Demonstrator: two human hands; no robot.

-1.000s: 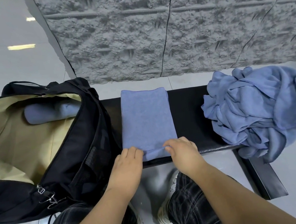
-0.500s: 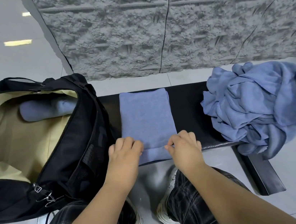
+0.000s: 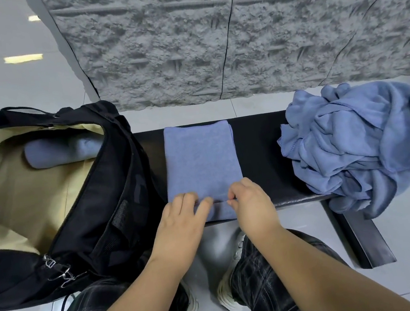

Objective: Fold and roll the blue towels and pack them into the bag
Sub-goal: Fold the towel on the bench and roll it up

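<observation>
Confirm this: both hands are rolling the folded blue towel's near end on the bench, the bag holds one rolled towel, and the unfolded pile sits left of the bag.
Wrong on one point: the head view shows the unfolded pile on the bench's right end, not left of the bag. The rest holds.

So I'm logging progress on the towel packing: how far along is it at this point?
Done: one rolled blue towel already lies inside the open black bag with tan lining. In hand: a folded blue towel lies flat on the black bench; the left hand and right hand curl up its near edge to start a roll. Left: the crumpled heap of blue towels at the bench's right end.
</observation>
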